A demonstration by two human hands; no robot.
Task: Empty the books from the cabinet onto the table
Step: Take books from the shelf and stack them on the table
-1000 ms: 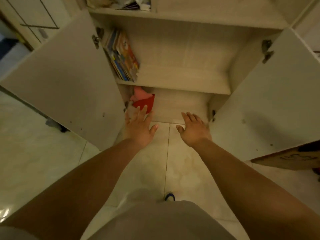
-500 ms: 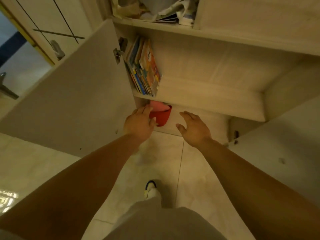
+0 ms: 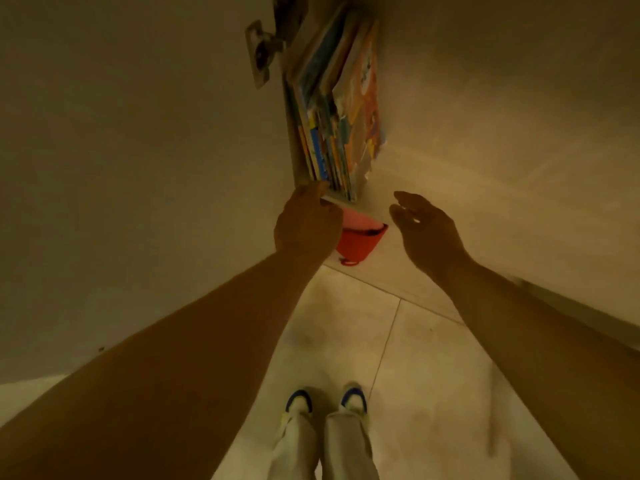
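**Taking hold of the leaning row**

At 12 o'clock, against the left wall of the cabinet (image 3: 467, 98), the books (image 3: 337, 109) lean on the shelf; no table shows. Left hand (image 3: 306, 225) curls at the shelf lip under their lower corners; whether it pinches 1 is unclear. Right hand (image 3: 424, 226) hovers spread at 1 o'clock, holding nothing. Best practice, I judge: press both palms against the row's 2 outer covers, since thin books splay. Red bag (image 3: 358, 242) sits below.

Pale cabinet shelf (image 3: 433, 188), leaning row of books (image 3: 341, 109) at its left end (colourful covers)
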